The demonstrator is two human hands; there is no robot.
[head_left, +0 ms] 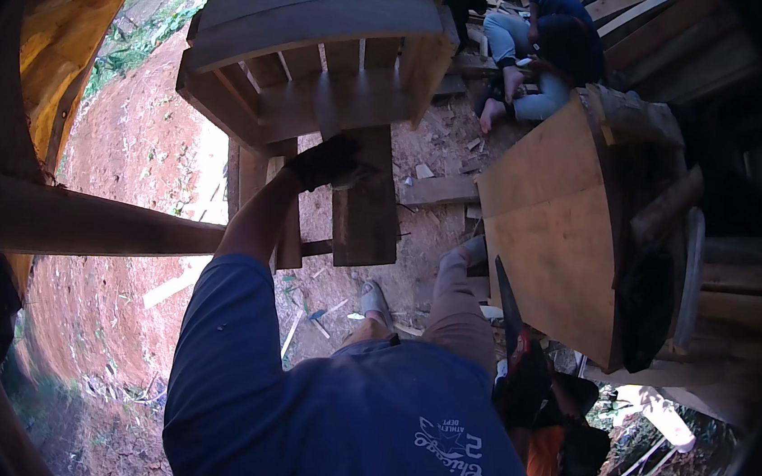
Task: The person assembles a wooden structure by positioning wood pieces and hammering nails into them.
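Observation:
My left arm reaches forward, and my left hand (329, 163), in a dark glove, is over the upper part of a dark wooden board (365, 223). Shadow hides how its fingers lie. Just beyond it stands a wooden piece with slats and a curved top rail (314, 22), like a crate or a seat. At my right side, my gloved right hand (527, 378) is closed around the red handle of a handsaw (508, 299), its dark blade pointing forward. Much of my right forearm is hidden in shadow.
A large plywood-like panel (550, 221) stands to my right. A person (556, 49) sits at the far right near stacked planks (661, 40). Someone in orange (548, 452) is at the lower right. A wooden beam (83, 221) crosses the left. Wood scraps and a hammer-like tool (319, 323) lie on the dirt.

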